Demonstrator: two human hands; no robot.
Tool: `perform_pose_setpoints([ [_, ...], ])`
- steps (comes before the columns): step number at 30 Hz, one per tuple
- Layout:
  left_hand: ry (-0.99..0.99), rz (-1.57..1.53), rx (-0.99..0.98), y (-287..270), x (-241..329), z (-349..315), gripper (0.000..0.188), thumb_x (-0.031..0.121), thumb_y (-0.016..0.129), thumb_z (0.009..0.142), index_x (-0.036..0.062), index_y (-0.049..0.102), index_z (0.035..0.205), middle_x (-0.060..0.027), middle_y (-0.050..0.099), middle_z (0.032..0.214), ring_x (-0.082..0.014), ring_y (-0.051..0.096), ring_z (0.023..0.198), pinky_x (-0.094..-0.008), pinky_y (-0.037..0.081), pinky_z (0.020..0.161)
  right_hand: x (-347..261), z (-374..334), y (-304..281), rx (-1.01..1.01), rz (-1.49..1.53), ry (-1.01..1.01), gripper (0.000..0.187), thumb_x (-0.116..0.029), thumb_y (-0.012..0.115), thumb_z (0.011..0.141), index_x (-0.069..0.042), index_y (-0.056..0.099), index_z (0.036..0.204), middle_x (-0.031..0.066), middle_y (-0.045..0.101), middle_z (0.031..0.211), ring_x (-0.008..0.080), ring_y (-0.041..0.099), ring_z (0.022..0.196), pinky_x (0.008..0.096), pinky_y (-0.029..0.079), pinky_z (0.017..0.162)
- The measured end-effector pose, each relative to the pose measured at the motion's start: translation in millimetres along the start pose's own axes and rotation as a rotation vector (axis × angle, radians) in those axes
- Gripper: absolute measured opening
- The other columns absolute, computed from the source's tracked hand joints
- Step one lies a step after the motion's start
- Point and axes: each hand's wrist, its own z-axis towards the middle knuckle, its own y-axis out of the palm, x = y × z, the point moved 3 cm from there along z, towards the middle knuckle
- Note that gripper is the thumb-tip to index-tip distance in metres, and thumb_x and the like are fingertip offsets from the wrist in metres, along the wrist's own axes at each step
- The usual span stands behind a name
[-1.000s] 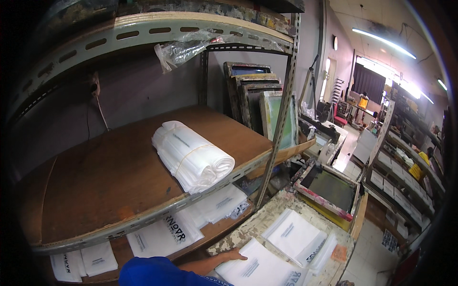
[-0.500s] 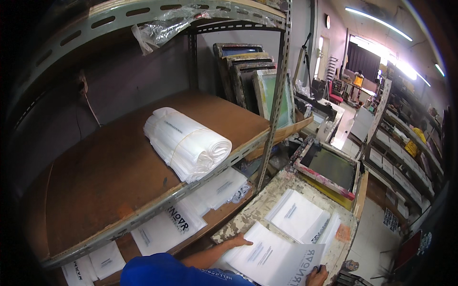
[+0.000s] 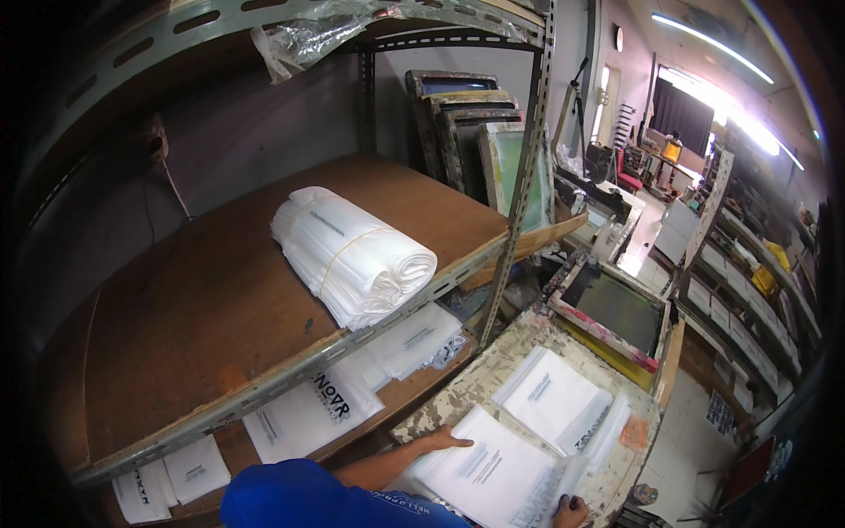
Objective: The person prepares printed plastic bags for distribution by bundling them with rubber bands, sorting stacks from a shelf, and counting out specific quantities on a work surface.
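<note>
Shelves and frames fill a busy print shop, and a paint-splashed work table point(image 3: 493, 374) sits low in the picture. At about 6 o'clock the person's left hand point(image 3: 447, 437) lies flat and spread wide on the left edge of a white plastic bag point(image 3: 493, 471) on that table. At about 5 o'clock the right hand point(image 3: 569, 509) peeks in at the bag's lower right corner; only a small part shows, so one cannot tell if it is pinching or just touching.

The bag looks thin, light, soft and slippery, so it would likely slide and flop. Holding it at two edges seems best.

Just past it, at 2 o'clock from the hands, lies another stack of white bags point(image 3: 553, 398). Farther out sits a screen frame point(image 3: 612, 308). At 10 o'clock, a tied bundle of bags point(image 3: 352, 255) rests on a brown shelf point(image 3: 194, 308).
</note>
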Motion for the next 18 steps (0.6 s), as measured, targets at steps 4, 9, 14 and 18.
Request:
perform_pose_setpoints([
  [4, 0.066, 0.100, -0.062, 2.3, 3.3, -1.4, 0.114, 0.055, 0.087, 0.063, -0.0158, 0.038, 0.137, -0.0313, 0.051, 0.136, -0.0372, 0.051, 0.127, -0.0391, 0.043, 0.104, -5.6, 7.5, 2.0, -0.078, 0.134, 0.125, 0.038, -0.024, 0.066, 0.084, 0.004, 0.069, 0.110, 0.0270, 0.068, 0.092, 0.0415, 0.062, 0.077, 0.0470, 0.050, 0.074],
  [9, 0.113, -0.031, 0.035, 2.8, -7.2, 2.8, 0.101, 0.049, 0.091, 0.056, -0.0130, 0.053, 0.127, -0.0267, 0.062, 0.122, -0.0334, 0.060, 0.114, -0.0371, 0.047, 0.098, -24.9, -2.8, -20.6, 0.061, -0.366, -0.103, 0.028, -0.019, 0.062, 0.084, 0.006, 0.068, 0.096, 0.0293, 0.067, 0.088, 0.0459, 0.059, 0.075, 0.0488, 0.049, 0.073],
  [14, -0.022, -0.044, 0.301, 2.3, -1.9, -7.5, 0.085, 0.048, 0.089, 0.059, -0.0078, 0.064, 0.118, -0.0225, 0.068, 0.111, -0.0306, 0.065, 0.105, -0.0367, 0.049, 0.095, -30.1, 4.3, 2.6, -0.339, 0.017, 0.068, 0.047, -0.021, 0.069, 0.086, 0.010, 0.059, 0.120, 0.0258, 0.067, 0.106, 0.0329, 0.064, 0.094, 0.0439, 0.050, 0.082],
  [18, 0.079, 0.050, 0.144, -2.3, 40.7, -42.1, 0.078, 0.040, 0.090, 0.059, -0.0071, 0.065, 0.117, -0.0216, 0.069, 0.110, -0.0300, 0.065, 0.104, -0.0358, 0.050, 0.093, -0.5, 6.8, 19.4, -0.423, 0.239, 0.198, 0.062, -0.019, 0.069, 0.091, 0.010, 0.044, 0.139, 0.0301, 0.053, 0.133, 0.0321, 0.053, 0.119, 0.0412, 0.044, 0.099],
])
